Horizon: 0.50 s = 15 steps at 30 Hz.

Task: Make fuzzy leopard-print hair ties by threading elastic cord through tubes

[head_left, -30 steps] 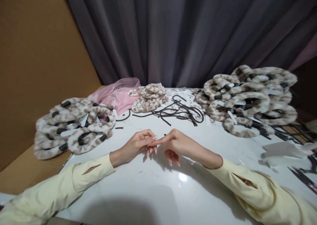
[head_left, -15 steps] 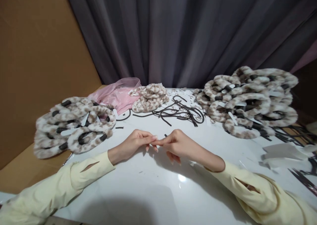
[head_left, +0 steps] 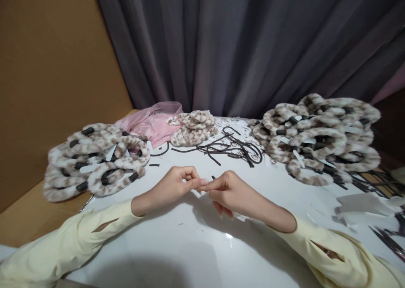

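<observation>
My left hand [head_left: 174, 186] and my right hand [head_left: 232, 191] meet fingertip to fingertip over the middle of the white table [head_left: 177, 254]. The fingers of both are curled into a pinch where they touch. Whatever they pinch is too small to make out. A short dark bit [head_left: 213, 177] lies on the table just behind the fingertips. Pale yellow sleeves cover both forearms.
Piles of furry leopard-print hoops lie at the left [head_left: 95, 161], the back middle [head_left: 193, 128] and the right [head_left: 322, 136]. Dark cords [head_left: 234, 148] are tangled behind my hands. A pink bag [head_left: 152, 123], white paper pieces [head_left: 360, 203], a cardboard wall and a grey curtain surround the table.
Both hands stay joined at the fingertips. My left fingers have curled in tighter, and the view has shifted a little.
</observation>
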Motion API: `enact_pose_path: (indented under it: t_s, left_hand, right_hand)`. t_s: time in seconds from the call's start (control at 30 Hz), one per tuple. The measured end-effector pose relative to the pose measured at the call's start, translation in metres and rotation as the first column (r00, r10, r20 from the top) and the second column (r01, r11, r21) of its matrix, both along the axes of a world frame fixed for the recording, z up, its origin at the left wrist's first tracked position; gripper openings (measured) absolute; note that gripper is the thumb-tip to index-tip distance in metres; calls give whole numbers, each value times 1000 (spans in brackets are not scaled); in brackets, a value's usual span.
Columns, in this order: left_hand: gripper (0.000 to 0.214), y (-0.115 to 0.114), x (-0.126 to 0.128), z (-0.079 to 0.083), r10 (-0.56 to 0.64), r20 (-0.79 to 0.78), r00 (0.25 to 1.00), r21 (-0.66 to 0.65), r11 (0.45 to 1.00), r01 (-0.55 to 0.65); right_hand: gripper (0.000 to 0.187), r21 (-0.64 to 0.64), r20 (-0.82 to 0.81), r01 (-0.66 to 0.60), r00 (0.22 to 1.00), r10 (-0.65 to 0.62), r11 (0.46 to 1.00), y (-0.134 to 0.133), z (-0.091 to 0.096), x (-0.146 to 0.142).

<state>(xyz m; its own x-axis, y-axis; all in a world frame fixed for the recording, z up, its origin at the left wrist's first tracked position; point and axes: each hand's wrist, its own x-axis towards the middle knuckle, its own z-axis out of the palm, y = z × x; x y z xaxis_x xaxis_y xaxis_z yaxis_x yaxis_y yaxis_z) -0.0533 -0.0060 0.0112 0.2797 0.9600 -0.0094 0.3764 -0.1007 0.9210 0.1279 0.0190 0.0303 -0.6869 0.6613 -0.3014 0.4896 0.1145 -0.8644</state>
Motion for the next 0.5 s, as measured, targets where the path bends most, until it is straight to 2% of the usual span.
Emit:
enact_pose_path:
  t_s: [0.07, 0.13, 0.17, 0.2, 0.23, 0.3, 0.37, 0.4, 0.43, 0.5]
  left_hand:
    - [27, -1, -1, 5, 7, -49, 999, 75, 997, -3]
    - [25, -4, -3, 9, -12, -104, 994, 187, 982, 32]
    - [23, -6, -4, 10, -31, -131, 991, 271, 960, 66]
    - [21, -8, -4, 11, -59, -160, 985, 366, 923, 115]
    - [19, -10, -5, 12, -91, -190, 978, 465, 869, 171]
    - [18, -16, -6, 15, -152, -262, 953, 627, 724, 288]
    - [17, -22, -5, 19, -197, -349, 916, 698, 597, 395]
    - [17, -26, -4, 21, -201, -396, 896, 712, 549, 438]
    - [17, -30, -3, 24, -193, -443, 876, 720, 505, 475]
    - [17, -36, 0, 30, -150, -512, 846, 740, 423, 523]
  right_hand:
    - [29, 73, -12, -16, 1000, 17, 997, -1, 0, 0]
    - [29, 264, -25, -47, 998, 56, 963, -5, -1, 2]
    - [29, 392, -31, -68, 996, 87, 918, -8, -2, 3]
    - [29, 525, -33, -88, 992, 123, 847, -12, -2, 5]
    - [28, 647, -23, -111, 986, 164, 754, -16, -3, 7]
    - [27, 844, 21, -144, 971, 236, 517, -25, -2, 12]
    - [26, 959, 65, -137, 958, 280, 247, -33, 0, 18]
    - [26, 983, 85, -129, 949, 302, 129, -35, 1, 20]
    - [27, 992, 102, -120, 941, 323, 35, -38, 2, 23]
    - [27, 990, 136, -111, 919, 369, -90, -40, 5, 27]
